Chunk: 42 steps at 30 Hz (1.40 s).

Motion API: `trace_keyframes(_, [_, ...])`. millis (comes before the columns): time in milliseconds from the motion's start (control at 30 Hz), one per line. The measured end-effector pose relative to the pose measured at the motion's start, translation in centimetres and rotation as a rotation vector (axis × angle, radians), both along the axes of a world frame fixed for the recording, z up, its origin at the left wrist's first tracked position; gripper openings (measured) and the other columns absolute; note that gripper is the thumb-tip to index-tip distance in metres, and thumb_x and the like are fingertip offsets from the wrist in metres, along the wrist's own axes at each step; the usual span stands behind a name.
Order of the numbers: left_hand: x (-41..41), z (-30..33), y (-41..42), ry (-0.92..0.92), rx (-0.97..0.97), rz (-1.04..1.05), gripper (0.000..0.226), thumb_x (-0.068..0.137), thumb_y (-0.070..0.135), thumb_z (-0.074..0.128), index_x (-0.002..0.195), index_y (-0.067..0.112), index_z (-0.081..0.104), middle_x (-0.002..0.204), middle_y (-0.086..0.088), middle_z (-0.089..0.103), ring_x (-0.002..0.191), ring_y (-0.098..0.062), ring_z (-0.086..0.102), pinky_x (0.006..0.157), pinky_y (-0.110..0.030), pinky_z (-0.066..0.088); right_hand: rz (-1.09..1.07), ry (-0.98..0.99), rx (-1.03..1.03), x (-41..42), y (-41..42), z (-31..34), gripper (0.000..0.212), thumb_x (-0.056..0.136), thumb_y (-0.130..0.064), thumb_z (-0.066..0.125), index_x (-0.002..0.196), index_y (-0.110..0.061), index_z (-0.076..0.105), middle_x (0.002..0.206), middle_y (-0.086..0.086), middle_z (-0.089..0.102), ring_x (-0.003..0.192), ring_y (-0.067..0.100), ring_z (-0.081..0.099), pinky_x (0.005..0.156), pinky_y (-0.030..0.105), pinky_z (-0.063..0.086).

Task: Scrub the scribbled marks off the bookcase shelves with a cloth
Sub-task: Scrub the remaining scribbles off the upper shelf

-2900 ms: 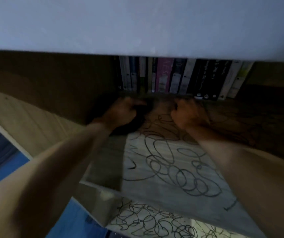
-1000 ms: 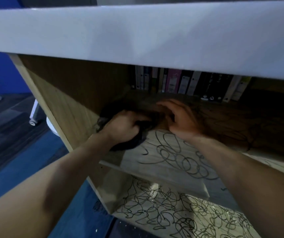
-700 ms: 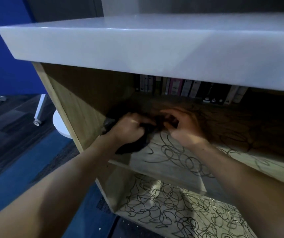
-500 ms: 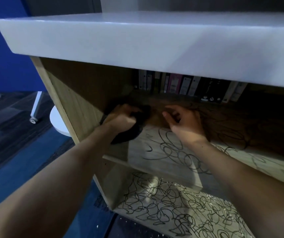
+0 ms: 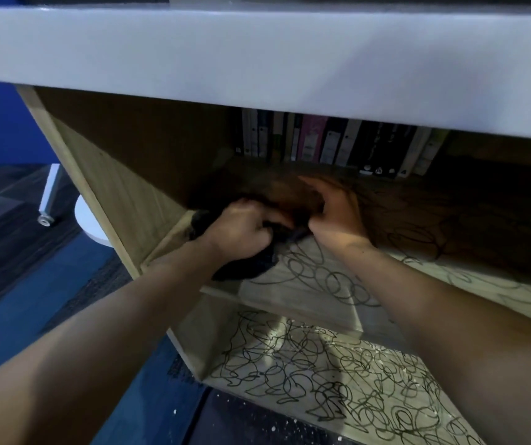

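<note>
My left hand (image 5: 241, 229) grips a bunched dark cloth (image 5: 248, 266) and presses it on the left end of the upper wooden shelf (image 5: 318, 297). Black scribbled marks (image 5: 325, 277) loop across this shelf just right of the cloth. My right hand (image 5: 338, 213) rests on the shelf beside the cloth, its blurred fingers stretched toward the cloth's top edge in deep shadow. The lower shelf (image 5: 235, 335) is densely covered with black scribbles (image 5: 322, 374). Both forearms reach in from the bottom of the view.
A thick white top (image 5: 257, 59) overhangs the bookcase. A row of upright books (image 5: 338, 142) stands at the back of the upper shelf. The left side panel (image 5: 106, 194) is close to the cloth. A white round base (image 5: 87, 220) and castor leg (image 5: 47, 194) stand on the blue floor.
My right hand has slid left to meet the cloth. My left hand has kept hold of the cloth and shifted slightly forward on the shelf. The view has dropped a little.
</note>
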<state>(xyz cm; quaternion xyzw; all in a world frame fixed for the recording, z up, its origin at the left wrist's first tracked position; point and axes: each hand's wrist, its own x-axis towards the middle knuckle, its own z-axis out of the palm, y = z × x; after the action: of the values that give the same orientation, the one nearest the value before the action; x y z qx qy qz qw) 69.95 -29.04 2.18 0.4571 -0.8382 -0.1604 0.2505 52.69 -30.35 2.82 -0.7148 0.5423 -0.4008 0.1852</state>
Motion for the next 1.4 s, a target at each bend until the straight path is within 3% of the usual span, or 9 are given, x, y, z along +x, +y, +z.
trace_keyframes(100, [0.9, 0.1, 1.7, 0.009, 0.052, -0.259, 0.047, 0.068, 0.0, 0.046, 0.102, 0.014, 0.076, 0.113, 0.007, 0.068, 0.115, -0.006, 0.059, 0.106, -0.02, 0.038, 0.036, 0.158, 0.079, -0.5, -0.5, 0.1, 0.063, 0.078, 0.006, 0.055, 0.135, -0.02, 0.053, 0.139, 0.003, 0.052, 0.13, 0.019, 0.045, 0.107, 0.017, 0.029])
trace_keyframes(233, [1.8, 0.3, -1.3, 0.009, -0.021, 0.175, 0.041, 0.079, 0.014, 0.046, 0.109, 0.023, 0.073, 0.118, 0.006, 0.067, 0.119, -0.014, 0.055, 0.104, -0.027, 0.041, -0.06, 0.441, 0.126, -1.2, -0.9, -0.4, 0.045, 0.09, -0.023, 0.051, 0.135, -0.027, 0.051, 0.145, 0.003, 0.046, 0.13, 0.027, 0.045, 0.108, 0.033, 0.037])
trace_keyframes(333, [2.3, -0.2, -0.4, -0.037, -0.033, 0.015, 0.046, 0.074, 0.011, 0.046, 0.109, 0.022, 0.073, 0.115, 0.01, 0.066, 0.115, -0.004, 0.053, 0.102, -0.016, 0.035, -0.12, 0.486, 0.165, -1.0, -1.0, -0.6, 0.034, 0.093, -0.032, 0.044, 0.122, -0.025, 0.06, 0.133, 0.007, 0.055, 0.12, 0.03, 0.052, 0.097, 0.034, 0.043])
trace_keyframes(500, [4.0, 0.2, -2.2, -0.017, 0.024, 0.317, 0.038, 0.085, 0.011, 0.05, 0.115, 0.024, 0.07, 0.123, 0.003, 0.065, 0.12, -0.019, 0.055, 0.099, -0.018, 0.037, -0.148, 0.488, 0.198, -1.1, -1.4, -0.5, 0.03, 0.091, -0.034, 0.044, 0.111, -0.023, 0.064, 0.119, 0.009, 0.062, 0.107, 0.03, 0.058, 0.084, 0.032, 0.047])
trace_keyframes(667, [4.9, 0.2, 4.4, -0.052, 0.007, -0.176, 0.045, 0.07, -0.004, 0.049, 0.103, 0.012, 0.075, 0.116, 0.006, 0.068, 0.115, 0.0, 0.057, 0.102, -0.014, 0.039, -0.147, 0.458, 0.202, -0.9, -1.6, -0.4, 0.034, 0.089, -0.035, 0.047, 0.116, -0.023, 0.063, 0.122, 0.008, 0.062, 0.109, 0.029, 0.058, 0.089, 0.034, 0.049])
trace_keyframes(833, [4.5, 1.2, 2.4, -0.022, -0.007, 0.193, 0.054, 0.066, 0.009, 0.04, 0.108, 0.018, 0.074, 0.115, 0.005, 0.069, 0.112, -0.008, 0.061, 0.101, -0.013, 0.039, -0.185, 0.507, 0.223, -0.7, -0.6, 0.0, 0.033, 0.093, -0.035, 0.041, 0.119, -0.027, 0.061, 0.123, 0.008, 0.059, 0.109, 0.031, 0.057, 0.084, 0.034, 0.046])
trace_keyframes(1000, [4.4, 0.4, 7.5, -0.027, 0.041, -0.176, 0.043, 0.069, -0.004, 0.047, 0.097, 0.011, 0.076, 0.113, 0.002, 0.07, 0.114, -0.001, 0.058, 0.103, -0.016, 0.04, -0.18, 0.521, 0.246, -0.5, 0.1, 0.3, 0.035, 0.097, -0.034, 0.037, 0.125, -0.029, 0.058, 0.129, 0.007, 0.056, 0.114, 0.031, 0.055, 0.091, 0.036, 0.045])
trace_keyframes(1167, [3.9, 1.5, 3.1, 0.015, -0.008, 0.098, 0.049, 0.068, -0.003, 0.045, 0.102, 0.014, 0.076, 0.111, 0.003, 0.07, 0.111, 0.0, 0.058, 0.102, -0.031, 0.045, -0.125, 0.568, 0.259, -1.0, 0.5, 0.7, 0.039, 0.095, -0.031, 0.041, 0.132, -0.028, 0.052, 0.141, 0.005, 0.047, 0.126, 0.031, 0.047, 0.104, 0.039, 0.041])
trace_keyframes(1400, [4.2, 0.7, 7.1, 0.02, 0.079, -0.12, 0.043, 0.07, -0.002, 0.046, 0.097, 0.012, 0.076, 0.111, 0.007, 0.07, 0.112, 0.002, 0.059, 0.101, -0.012, 0.039, -0.067, 0.555, 0.233, -2.9, 1.1, 0.5, 0.04, 0.095, -0.026, 0.041, 0.132, -0.036, 0.051, 0.141, 0.001, 0.049, 0.124, 0.029, 0.049, 0.104, 0.037, 0.041])
